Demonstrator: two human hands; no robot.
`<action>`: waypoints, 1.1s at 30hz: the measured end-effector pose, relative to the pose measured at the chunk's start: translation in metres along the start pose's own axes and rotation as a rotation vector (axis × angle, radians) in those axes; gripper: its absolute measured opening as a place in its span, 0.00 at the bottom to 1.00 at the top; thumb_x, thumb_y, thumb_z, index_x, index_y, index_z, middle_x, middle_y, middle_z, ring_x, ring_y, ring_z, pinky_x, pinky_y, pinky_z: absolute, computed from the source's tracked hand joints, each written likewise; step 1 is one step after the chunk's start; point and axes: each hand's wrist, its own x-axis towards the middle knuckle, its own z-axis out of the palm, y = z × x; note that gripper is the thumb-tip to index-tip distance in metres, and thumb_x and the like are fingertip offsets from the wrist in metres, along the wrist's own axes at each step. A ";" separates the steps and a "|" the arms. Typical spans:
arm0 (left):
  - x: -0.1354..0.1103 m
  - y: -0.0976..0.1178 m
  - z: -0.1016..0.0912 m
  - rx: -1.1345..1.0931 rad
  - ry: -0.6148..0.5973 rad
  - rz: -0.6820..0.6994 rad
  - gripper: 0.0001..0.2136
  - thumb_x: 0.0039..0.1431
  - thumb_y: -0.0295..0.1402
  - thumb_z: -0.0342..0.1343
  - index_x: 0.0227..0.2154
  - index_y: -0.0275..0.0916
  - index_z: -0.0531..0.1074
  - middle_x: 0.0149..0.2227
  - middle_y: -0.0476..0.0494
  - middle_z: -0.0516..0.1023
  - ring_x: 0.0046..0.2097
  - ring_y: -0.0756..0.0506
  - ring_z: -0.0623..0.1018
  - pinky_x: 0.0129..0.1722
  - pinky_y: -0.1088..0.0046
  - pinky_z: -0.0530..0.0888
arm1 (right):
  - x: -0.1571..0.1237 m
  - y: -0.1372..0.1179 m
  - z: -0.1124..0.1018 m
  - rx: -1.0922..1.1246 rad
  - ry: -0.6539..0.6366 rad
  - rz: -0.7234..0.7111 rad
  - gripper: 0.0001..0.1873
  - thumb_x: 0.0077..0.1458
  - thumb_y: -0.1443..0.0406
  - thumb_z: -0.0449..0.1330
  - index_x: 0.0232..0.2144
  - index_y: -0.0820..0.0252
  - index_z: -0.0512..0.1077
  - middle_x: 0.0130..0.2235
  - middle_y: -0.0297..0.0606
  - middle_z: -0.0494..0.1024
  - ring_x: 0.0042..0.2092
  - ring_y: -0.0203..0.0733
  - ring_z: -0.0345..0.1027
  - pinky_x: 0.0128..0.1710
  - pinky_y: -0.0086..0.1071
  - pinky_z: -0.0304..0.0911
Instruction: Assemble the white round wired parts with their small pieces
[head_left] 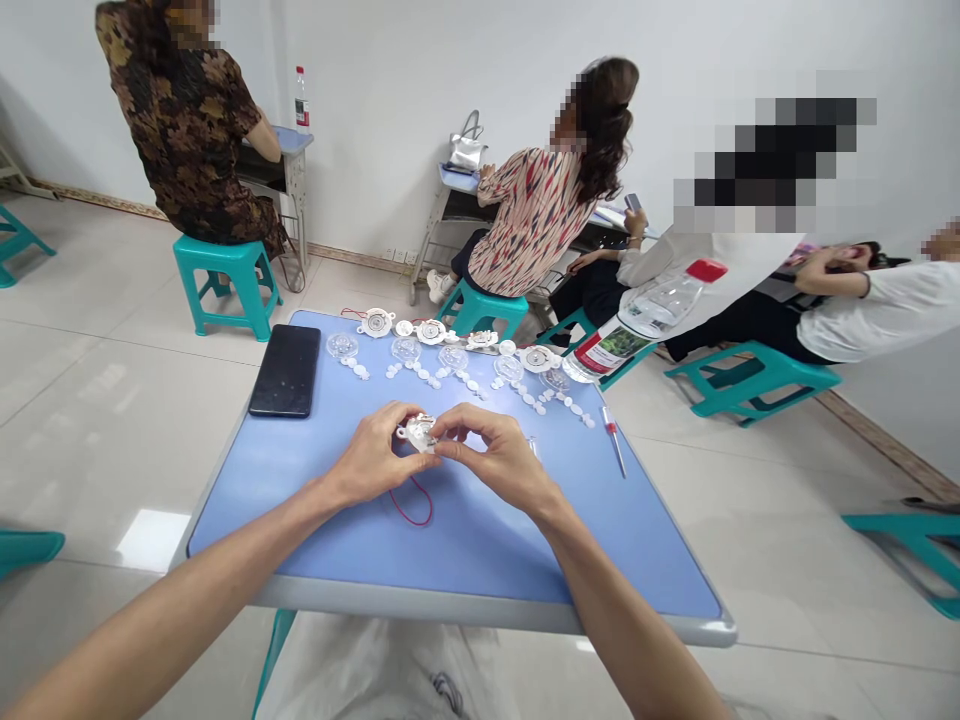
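Above the blue table (315, 540), my left hand (377, 455) grips a small white round plastic casing (417, 432) with a loop on its side. My right hand (491, 452) has its thumb and index finger pinched at the casing's right edge; what lies between those fingertips is too small to make out. A red cord (420, 510) hangs in a loop below the casing. Beyond my hands, several similar white round casings (376, 322) stand in a row, with clear round covers (406, 349) and small white plastic pieces (471, 386) in front of them.
A black phone (286, 370) lies at the table's left edge. At the right are a small screwdriver (613, 440) and a water bottle (645, 320). Several people sit on teal stools (225, 275) at desks along the wall. A whitish plastic bag (375, 665) is below the near edge.
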 end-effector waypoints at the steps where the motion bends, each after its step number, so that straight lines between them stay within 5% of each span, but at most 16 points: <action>1: 0.000 0.000 0.000 0.000 0.000 -0.001 0.17 0.49 0.37 0.65 0.41 0.39 0.71 0.37 0.46 0.76 0.38 0.46 0.74 0.38 0.70 0.70 | 0.000 0.000 0.000 -0.003 0.000 -0.004 0.03 0.53 0.65 0.63 0.33 0.55 0.76 0.34 0.35 0.78 0.36 0.40 0.69 0.39 0.35 0.65; 33: 0.001 -0.001 0.001 -0.016 -0.001 0.007 0.16 0.50 0.37 0.65 0.40 0.39 0.71 0.38 0.46 0.76 0.40 0.45 0.74 0.40 0.69 0.70 | -0.003 -0.004 0.004 -0.012 0.022 -0.023 0.07 0.56 0.67 0.62 0.36 0.51 0.78 0.37 0.36 0.78 0.37 0.40 0.71 0.37 0.35 0.65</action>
